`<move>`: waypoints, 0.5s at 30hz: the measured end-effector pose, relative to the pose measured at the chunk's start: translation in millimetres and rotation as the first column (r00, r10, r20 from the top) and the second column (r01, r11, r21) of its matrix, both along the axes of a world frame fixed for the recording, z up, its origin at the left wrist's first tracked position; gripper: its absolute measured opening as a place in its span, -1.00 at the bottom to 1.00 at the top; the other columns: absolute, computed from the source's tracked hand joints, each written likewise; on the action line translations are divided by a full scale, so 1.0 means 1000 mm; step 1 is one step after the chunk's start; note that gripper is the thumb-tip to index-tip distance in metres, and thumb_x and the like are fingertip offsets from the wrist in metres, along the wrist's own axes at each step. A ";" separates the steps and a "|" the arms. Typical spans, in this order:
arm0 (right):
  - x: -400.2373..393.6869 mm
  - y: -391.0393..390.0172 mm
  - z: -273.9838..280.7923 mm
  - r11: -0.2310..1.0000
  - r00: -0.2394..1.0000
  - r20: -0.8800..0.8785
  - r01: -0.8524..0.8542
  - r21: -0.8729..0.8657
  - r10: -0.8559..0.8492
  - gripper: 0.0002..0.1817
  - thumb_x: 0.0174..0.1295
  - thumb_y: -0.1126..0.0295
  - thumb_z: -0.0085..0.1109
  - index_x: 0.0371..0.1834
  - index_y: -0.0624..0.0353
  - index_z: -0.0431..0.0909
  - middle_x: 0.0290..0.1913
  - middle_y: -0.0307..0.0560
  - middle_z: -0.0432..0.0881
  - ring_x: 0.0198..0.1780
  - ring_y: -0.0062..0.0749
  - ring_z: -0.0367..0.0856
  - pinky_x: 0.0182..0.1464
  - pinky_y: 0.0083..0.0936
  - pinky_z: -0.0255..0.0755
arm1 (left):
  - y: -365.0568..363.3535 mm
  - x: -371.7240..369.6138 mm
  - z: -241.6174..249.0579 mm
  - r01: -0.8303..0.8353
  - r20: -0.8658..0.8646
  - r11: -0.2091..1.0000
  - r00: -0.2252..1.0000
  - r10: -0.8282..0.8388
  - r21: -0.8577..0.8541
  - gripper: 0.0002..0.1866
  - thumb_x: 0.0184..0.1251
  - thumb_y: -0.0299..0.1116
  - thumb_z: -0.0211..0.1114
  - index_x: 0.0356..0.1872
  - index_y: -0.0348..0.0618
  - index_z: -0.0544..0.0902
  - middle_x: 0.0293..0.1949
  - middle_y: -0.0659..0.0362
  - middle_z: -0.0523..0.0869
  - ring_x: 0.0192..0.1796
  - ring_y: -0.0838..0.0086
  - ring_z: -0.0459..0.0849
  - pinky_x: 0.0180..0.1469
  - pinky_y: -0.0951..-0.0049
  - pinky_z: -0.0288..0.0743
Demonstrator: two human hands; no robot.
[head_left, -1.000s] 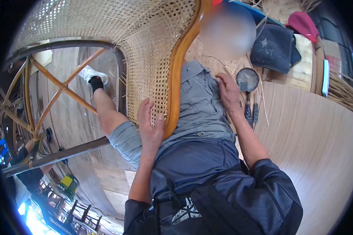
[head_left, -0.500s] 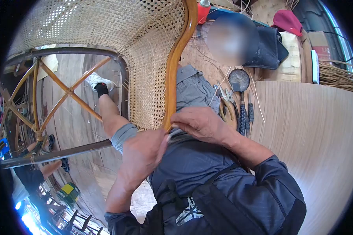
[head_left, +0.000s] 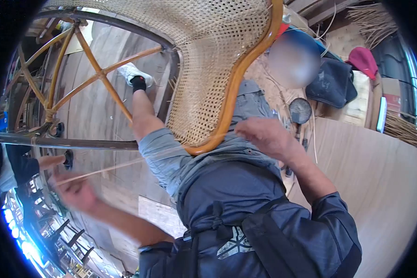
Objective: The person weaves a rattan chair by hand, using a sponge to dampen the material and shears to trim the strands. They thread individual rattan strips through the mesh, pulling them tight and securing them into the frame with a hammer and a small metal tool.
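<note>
A thin cane strand (head_left: 125, 163) stretches across my lap, blurred by motion. Its left end is in my left hand (head_left: 76, 191), which is held far out to the left with its fingers smeared. The right end runs to the fingertips of my right hand (head_left: 266, 136), closed beside the chair's rim. A woven cane panel (head_left: 201, 88) with open holes lies over my thigh, bordered by a curved varnished wooden rim (head_left: 234, 88). Short strand ends stick out along the panel's left edge. Dark poles and a crossed rattan brace (head_left: 102, 74) belong to the chair frame.
Right of my thigh lie a round dark ladle-like tool (head_left: 300, 111) and other hand tools, partly hidden by my right arm. A dark bag (head_left: 330, 83), a red cap (head_left: 362, 62) and rattan bundles (head_left: 401, 127) are farther back. Another person's leg (head_left: 51, 162) shows at left.
My left hand has swung far left from the rim, drawing the strand out long. My right hand stays near the rim, slightly apart from it. The view has shifted, so the chair appears farther right.
</note>
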State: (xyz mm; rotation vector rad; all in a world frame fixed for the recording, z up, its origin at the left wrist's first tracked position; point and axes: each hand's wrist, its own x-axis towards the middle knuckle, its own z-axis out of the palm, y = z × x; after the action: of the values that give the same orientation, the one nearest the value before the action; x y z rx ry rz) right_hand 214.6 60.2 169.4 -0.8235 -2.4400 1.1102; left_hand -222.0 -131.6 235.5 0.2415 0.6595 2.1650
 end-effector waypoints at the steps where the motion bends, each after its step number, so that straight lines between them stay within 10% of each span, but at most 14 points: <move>1: 0.006 0.008 0.007 0.999 0.999 0.034 0.004 0.036 -0.005 -0.84 0.18 0.44 0.11 -0.17 0.12 0.53 -0.31 -0.01 0.59 -0.24 -0.07 0.60 -0.22 -0.29 0.49 | -0.021 -0.037 0.019 -0.021 -0.211 0.999 0.977 0.026 0.024 -0.74 0.39 -0.46 -0.06 0.00 -0.36 0.45 -0.54 0.31 0.36 -0.61 0.72 0.23 -0.53 0.70 0.22; 4: 0.023 0.026 0.022 0.965 0.983 0.132 0.093 0.244 -0.128 -0.85 0.15 0.44 0.16 -0.21 0.13 0.52 -0.36 -0.04 0.57 -0.26 -0.10 0.59 -0.24 -0.33 0.49 | -0.081 -0.147 0.050 0.018 -0.461 0.996 0.887 0.026 0.091 -0.67 0.38 -0.43 -0.05 0.07 -0.44 0.41 -0.51 0.22 0.45 -0.57 0.62 0.32 -0.38 0.58 0.38; 6: 0.046 0.049 0.049 0.850 0.944 0.192 0.137 0.509 -0.267 -0.82 0.16 0.44 0.12 -0.16 0.09 0.55 -0.26 -0.07 0.60 -0.21 -0.10 0.59 -0.22 -0.34 0.49 | -0.061 -0.126 0.054 -0.711 -0.936 0.652 0.351 0.004 -0.264 -0.59 0.37 -0.40 -0.02 0.16 -0.46 0.35 -0.34 0.10 0.55 -0.38 0.53 0.49 -0.25 0.50 0.48; 8: 0.073 0.074 0.086 0.663 0.851 -0.064 0.451 0.598 -0.521 -0.78 0.26 0.40 0.03 -0.07 0.10 0.60 -0.13 -0.01 0.65 -0.16 -0.11 0.63 -0.14 -0.39 0.48 | -0.025 -0.093 0.070 -0.803 -0.947 0.527 0.320 -0.010 -0.276 -0.47 0.32 -0.38 0.06 0.27 -0.42 0.27 -0.06 0.01 0.56 -0.08 0.42 0.56 -0.01 0.41 0.48; 9: 0.090 0.092 0.112 0.438 0.581 0.020 0.589 0.680 -0.814 -0.73 0.31 0.28 0.02 -0.05 0.12 0.60 -0.21 0.04 0.66 -0.23 -0.11 0.63 -0.14 -0.39 0.46 | 0.008 -0.069 0.080 -0.578 -0.790 0.755 0.598 0.134 -0.310 -0.39 0.27 -0.38 0.12 0.33 -0.36 0.23 0.12 -0.02 0.52 0.14 0.37 0.54 0.16 0.36 0.44; 12: 0.236 0.199 0.114 0.080 0.235 -0.059 0.542 0.836 -0.970 -0.80 0.23 0.34 0.00 -0.28 0.14 0.62 -0.31 0.12 0.64 -0.28 -0.09 0.65 -0.24 -0.29 0.48 | 0.103 0.079 0.069 -0.591 -0.973 0.792 -0.048 -0.226 -0.155 -0.35 0.23 -0.37 0.19 0.36 -0.22 0.24 0.30 0.02 0.37 0.34 0.31 0.35 0.39 0.32 0.13; 14: 0.386 0.292 0.064 0.211 0.067 0.200 0.348 0.913 -0.977 -0.79 0.17 0.38 -0.01 -0.44 0.16 0.64 -0.37 0.17 0.63 -0.31 -0.08 0.67 -0.30 -0.23 0.50 | 0.134 0.133 0.050 -0.375 -0.905 0.923 -0.357 -0.231 -0.088 -0.34 0.22 -0.32 0.25 0.35 -0.21 0.26 0.34 0.08 0.34 0.37 0.28 0.29 0.45 0.28 -0.06; 15: 0.435 0.311 0.030 0.312 0.042 0.316 0.328 0.892 -0.948 -0.78 0.14 0.40 -0.01 -0.52 0.17 0.64 -0.41 0.20 0.62 -0.33 -0.07 0.67 -0.33 -0.20 0.51 | 0.145 0.165 0.037 -0.302 -0.924 0.934 -0.266 -0.275 -0.190 -0.35 0.19 -0.31 0.28 0.32 -0.20 0.32 0.31 0.07 0.38 0.35 0.25 0.32 0.43 0.26 -0.01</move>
State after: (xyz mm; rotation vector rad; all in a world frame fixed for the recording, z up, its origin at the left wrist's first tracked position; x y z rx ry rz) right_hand 649.9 371.6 199.4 -2.3813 -1.9744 -0.7784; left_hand -57.3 13.1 272.9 2.0323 1.9710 1.1639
